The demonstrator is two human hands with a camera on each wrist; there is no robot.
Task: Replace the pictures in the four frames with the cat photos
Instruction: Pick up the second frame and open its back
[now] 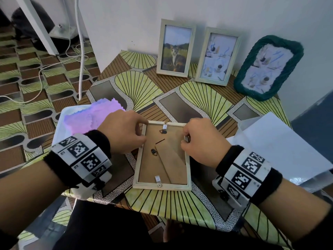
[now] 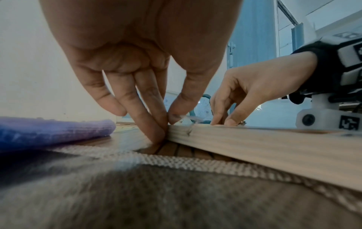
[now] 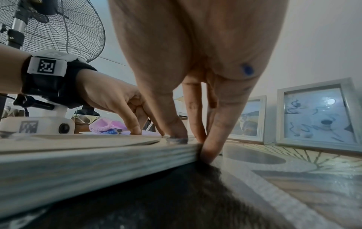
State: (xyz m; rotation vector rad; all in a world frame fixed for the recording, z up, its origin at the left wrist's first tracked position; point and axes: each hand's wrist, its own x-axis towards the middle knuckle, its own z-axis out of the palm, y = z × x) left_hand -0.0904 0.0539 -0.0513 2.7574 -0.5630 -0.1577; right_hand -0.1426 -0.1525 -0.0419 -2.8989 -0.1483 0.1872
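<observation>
A pale wooden picture frame (image 1: 162, 186) lies face down in the middle of the table, its brown backing board and folded stand facing up. My left hand (image 1: 144, 135) pinches its left rail near the far corner, thumb on top and fingers against the outer side (image 2: 156, 133). My right hand (image 1: 185, 139) pinches the right rail the same way (image 3: 207, 148). Against the wall stand a frame with a cat photo (image 1: 175, 48), a pale frame with an abstract picture (image 1: 217, 56) and a green woven frame (image 1: 268, 67) with a similar picture.
A purple cloth (image 1: 95, 114) lies on a white tray (image 1: 60, 130) at the table's left edge. White sheets (image 1: 279, 147) overhang the right side. Cables run over the floor at the left. A standing fan (image 3: 49, 26) is behind my left arm.
</observation>
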